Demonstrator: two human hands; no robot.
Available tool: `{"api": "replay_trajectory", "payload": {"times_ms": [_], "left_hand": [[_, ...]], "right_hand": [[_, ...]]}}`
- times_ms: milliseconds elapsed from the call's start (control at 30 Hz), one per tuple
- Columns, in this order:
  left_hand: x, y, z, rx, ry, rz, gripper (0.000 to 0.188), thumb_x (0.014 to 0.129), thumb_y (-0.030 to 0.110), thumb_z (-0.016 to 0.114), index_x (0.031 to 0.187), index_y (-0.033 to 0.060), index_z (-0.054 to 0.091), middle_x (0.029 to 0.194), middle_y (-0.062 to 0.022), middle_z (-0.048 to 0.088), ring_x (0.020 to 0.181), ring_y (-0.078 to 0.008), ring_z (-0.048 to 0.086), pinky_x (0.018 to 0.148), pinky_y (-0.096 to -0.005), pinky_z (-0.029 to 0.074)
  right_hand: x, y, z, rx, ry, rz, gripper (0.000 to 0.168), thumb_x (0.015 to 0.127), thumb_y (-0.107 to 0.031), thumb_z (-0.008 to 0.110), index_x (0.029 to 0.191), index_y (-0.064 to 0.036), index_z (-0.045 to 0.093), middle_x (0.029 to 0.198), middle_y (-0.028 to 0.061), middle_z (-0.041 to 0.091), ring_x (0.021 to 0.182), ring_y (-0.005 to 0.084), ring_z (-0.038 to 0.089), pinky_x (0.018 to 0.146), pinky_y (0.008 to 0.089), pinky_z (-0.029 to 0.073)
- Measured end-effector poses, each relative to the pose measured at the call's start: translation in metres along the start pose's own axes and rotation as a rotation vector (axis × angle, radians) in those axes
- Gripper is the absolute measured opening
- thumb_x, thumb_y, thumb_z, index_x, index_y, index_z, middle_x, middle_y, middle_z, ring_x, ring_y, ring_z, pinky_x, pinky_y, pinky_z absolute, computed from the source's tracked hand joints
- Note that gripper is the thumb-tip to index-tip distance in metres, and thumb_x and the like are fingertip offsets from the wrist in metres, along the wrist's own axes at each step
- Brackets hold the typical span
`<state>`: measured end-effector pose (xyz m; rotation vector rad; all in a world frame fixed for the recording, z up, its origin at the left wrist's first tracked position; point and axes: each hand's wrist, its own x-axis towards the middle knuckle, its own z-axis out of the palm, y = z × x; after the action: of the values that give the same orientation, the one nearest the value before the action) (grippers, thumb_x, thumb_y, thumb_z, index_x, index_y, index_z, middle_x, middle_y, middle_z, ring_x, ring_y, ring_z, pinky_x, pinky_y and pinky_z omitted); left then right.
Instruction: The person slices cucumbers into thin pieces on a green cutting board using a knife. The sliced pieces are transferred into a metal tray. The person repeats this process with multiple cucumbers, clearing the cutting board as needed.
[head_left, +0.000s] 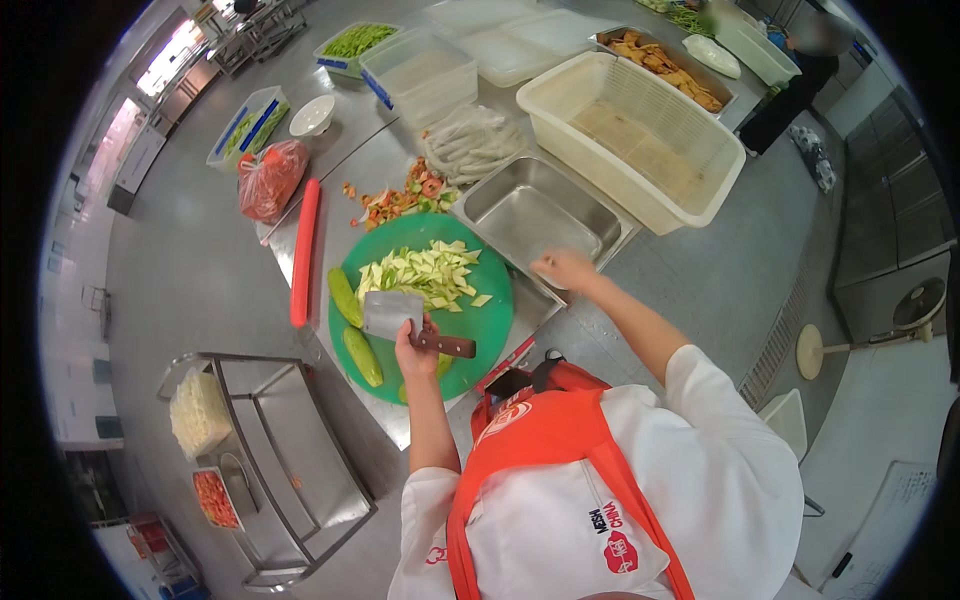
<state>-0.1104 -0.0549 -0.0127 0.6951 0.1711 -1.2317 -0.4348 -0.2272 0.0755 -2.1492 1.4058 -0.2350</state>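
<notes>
A cleaver (394, 313) with a broad steel blade and brown wooden handle is held in my left hand (415, 352), gripped where blade meets handle. Beneath it is a round green cutting board (491, 334). Diamond-shaped pale green slices (424, 274), apparently cucumber, are heaped on the board. Two whole cucumbers (363, 356) lie along its left side; more green pieces show partly behind my left forearm. My right hand (566, 270), blurred and with fingers curled, is over the near edge of a rectangular steel pan (536, 206). Whether it holds anything is unclear.
Vegetable scraps (409, 196) and a bag of pale long pieces (472, 142) lie beyond the board. A cream plastic basket (637, 142) stands behind the pan. Left are a red bar (304, 255), a red-filled bag (271, 180) and a steel cart (300, 450). Another person (806, 82) stands far right.
</notes>
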Motion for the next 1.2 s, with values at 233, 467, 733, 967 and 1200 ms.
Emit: {"api": "replay_trajectory", "payload": {"times_ms": [233, 467, 733, 967, 1200], "left_hand": [[-0.013, -0.048, 0.072, 0.079, -0.009, -0.079, 0.019, 0.087, 0.013, 0.058, 0.104, 0.0039, 0.057, 0.107, -0.0109, 0.064, 0.102, -0.0296, 0.061, 0.090, -0.0541, 0.049], [0.011, -0.099, 0.103, 0.132, -0.058, -0.140, 0.016, 0.085, 0.014, 0.060, 0.100, 0.0096, 0.055, 0.109, -0.0068, 0.060, 0.103, -0.0288, 0.057, 0.093, -0.0593, 0.047], [0.018, -0.151, 0.127, 0.128, -0.052, -0.198, 0.023, 0.085, 0.019, 0.060, 0.107, 0.0134, 0.058, 0.108, -0.0031, 0.065, 0.102, -0.0259, 0.060, 0.088, -0.0523, 0.045], [0.010, -0.168, 0.136, 0.045, 0.025, -0.109, 0.025, 0.085, 0.017, 0.061, 0.109, 0.0105, 0.060, 0.104, -0.0012, 0.066, 0.101, -0.0214, 0.060, 0.085, -0.0393, 0.047], [0.010, -0.176, 0.133, -0.010, 0.097, -0.010, 0.016, 0.085, 0.014, 0.062, 0.100, 0.0070, 0.062, 0.099, -0.0043, 0.067, 0.094, -0.0231, 0.062, 0.087, -0.0393, 0.047]], "right_hand": [[0.066, 0.119, -0.063, -0.294, 0.512, 0.161, 0.024, 0.081, -0.021, 0.062, 0.090, 0.001, 0.066, 0.090, 0.0229, 0.068, 0.087, 0.0411, 0.065, 0.079, 0.0492, 0.053], [0.093, 0.166, -0.060, -0.307, 0.243, 0.293, 0.017, 0.072, -0.005, 0.062, 0.086, 0.002, 0.070, 0.092, 0.0245, 0.068, 0.089, 0.0378, 0.067, 0.076, 0.0466, 0.055], [0.097, 0.171, -0.053, -0.360, 0.270, 0.237, 0.019, 0.071, -0.005, 0.063, 0.087, 0.001, 0.071, 0.091, 0.0239, 0.069, 0.085, 0.0382, 0.068, 0.073, 0.0439, 0.056], [0.092, 0.165, -0.080, -0.221, -0.006, 0.324, 0.035, 0.066, -0.025, 0.075, 0.091, -0.001, 0.072, 0.092, 0.0198, 0.070, 0.087, 0.0364, 0.068, 0.073, 0.0432, 0.055], [0.101, 0.127, -0.109, -0.328, -0.045, 0.217, 0.034, 0.067, -0.025, 0.076, 0.093, -0.003, 0.071, 0.093, 0.0187, 0.070, 0.090, 0.0354, 0.068, 0.078, 0.0438, 0.054]]}}
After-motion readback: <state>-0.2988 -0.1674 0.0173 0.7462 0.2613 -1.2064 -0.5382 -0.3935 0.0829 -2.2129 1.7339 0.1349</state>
